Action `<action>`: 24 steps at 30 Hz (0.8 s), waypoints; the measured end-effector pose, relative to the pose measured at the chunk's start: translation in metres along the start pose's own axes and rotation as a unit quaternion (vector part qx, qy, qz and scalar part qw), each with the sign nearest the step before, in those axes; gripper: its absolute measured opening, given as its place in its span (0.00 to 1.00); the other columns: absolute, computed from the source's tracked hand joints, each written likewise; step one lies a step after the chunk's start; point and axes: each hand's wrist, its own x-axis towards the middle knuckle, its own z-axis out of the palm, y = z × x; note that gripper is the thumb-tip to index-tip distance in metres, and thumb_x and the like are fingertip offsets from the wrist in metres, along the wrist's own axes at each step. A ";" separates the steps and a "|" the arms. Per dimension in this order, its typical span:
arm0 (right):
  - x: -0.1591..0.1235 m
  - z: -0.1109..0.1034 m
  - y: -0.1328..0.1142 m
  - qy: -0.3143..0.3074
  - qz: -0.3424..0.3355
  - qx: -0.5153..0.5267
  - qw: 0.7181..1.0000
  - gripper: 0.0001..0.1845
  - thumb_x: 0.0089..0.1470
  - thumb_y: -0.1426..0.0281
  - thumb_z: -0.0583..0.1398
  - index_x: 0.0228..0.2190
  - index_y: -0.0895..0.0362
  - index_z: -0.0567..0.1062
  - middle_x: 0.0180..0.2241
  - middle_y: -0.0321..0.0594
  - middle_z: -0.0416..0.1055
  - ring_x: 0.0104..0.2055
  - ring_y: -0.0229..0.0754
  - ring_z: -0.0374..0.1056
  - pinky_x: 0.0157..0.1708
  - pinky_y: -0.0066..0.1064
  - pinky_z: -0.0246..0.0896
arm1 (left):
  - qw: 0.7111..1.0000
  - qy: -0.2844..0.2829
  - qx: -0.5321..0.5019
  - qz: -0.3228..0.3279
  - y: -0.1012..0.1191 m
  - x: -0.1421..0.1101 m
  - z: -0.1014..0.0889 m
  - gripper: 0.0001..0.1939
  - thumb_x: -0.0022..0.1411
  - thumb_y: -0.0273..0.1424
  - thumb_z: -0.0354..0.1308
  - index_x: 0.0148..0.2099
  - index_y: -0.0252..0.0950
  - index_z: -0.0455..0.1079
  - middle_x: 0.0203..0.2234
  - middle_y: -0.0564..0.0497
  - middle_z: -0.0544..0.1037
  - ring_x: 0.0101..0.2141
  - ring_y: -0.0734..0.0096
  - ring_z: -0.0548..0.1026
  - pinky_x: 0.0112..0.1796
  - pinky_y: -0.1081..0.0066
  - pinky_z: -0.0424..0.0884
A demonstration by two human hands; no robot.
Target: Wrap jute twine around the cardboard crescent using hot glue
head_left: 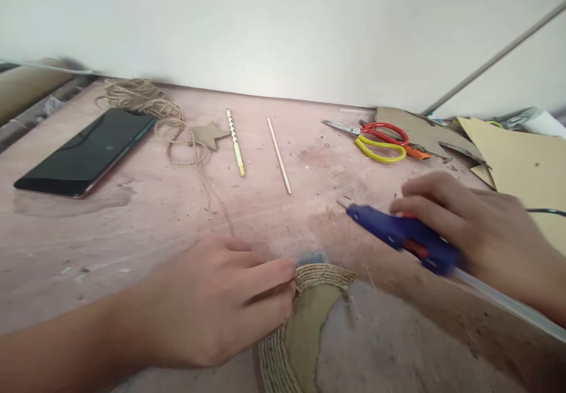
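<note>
Fingers bent and pressed together, my left hand (221, 304) grips the outer edge of a cardboard crescent (305, 328) low in the head view. Rows of twine (325, 275) cover the crescent's outer band; its inner part is bare cardboard. A twine strand runs from near my left fingers back to a loose twine bundle (141, 98). My right hand (473, 228), slightly blurred, is wrapped around a blue glue gun (402, 233). Its metal nozzle points left, above the table and apart from the crescent. A clear glue stick (504, 298) sticks out of its rear.
A black phone (84, 154) lies at the left, near a cardboard star (210, 135). A patterned pencil (236, 142) and a wooden stick (279, 156) lie mid-table. Red-and-yellow-handled scissors (375, 139) rest beside cardboard scraps (411, 124) at the back right. A white wall (265, 27) stands behind.
</note>
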 end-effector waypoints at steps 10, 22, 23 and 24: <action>0.099 0.003 0.014 -0.073 0.127 0.033 0.989 0.14 0.76 0.66 0.57 0.56 0.60 0.73 0.54 0.58 0.81 0.55 0.61 0.80 0.55 0.53 0.74 | 0.995 -0.071 -0.065 0.019 -0.005 -0.003 0.000 0.11 0.72 0.37 0.61 0.53 0.38 0.74 0.48 0.40 0.84 0.32 0.62 0.82 0.31 0.65 0.77; 0.240 0.046 -0.057 -0.187 0.234 0.145 0.943 0.23 0.74 0.59 0.69 0.64 0.56 0.78 0.63 0.50 0.78 0.58 0.54 0.80 0.57 0.52 0.83 | 0.998 -0.030 0.044 0.035 -0.002 -0.001 0.003 0.07 0.74 0.37 0.55 0.42 0.41 0.66 0.30 0.52 0.78 0.26 0.62 0.75 0.27 0.58 0.65; 0.235 0.041 -0.056 -0.175 0.241 0.164 0.941 0.23 0.74 0.59 0.69 0.63 0.56 0.78 0.62 0.49 0.79 0.57 0.53 0.81 0.56 0.51 0.83 | 0.998 -0.027 0.036 0.036 -0.002 -0.001 0.004 0.04 0.69 0.34 0.55 0.42 0.41 0.65 0.30 0.53 0.77 0.25 0.62 0.75 0.27 0.58 0.66; 0.228 0.036 -0.056 -0.157 0.246 0.185 0.939 0.21 0.74 0.61 0.70 0.60 0.57 0.80 0.58 0.47 0.81 0.54 0.51 0.81 0.54 0.49 0.82 | 0.999 -0.025 0.030 0.035 -0.003 -0.001 0.004 0.04 0.65 0.33 0.55 0.42 0.41 0.65 0.29 0.53 0.77 0.25 0.62 0.75 0.27 0.58 0.66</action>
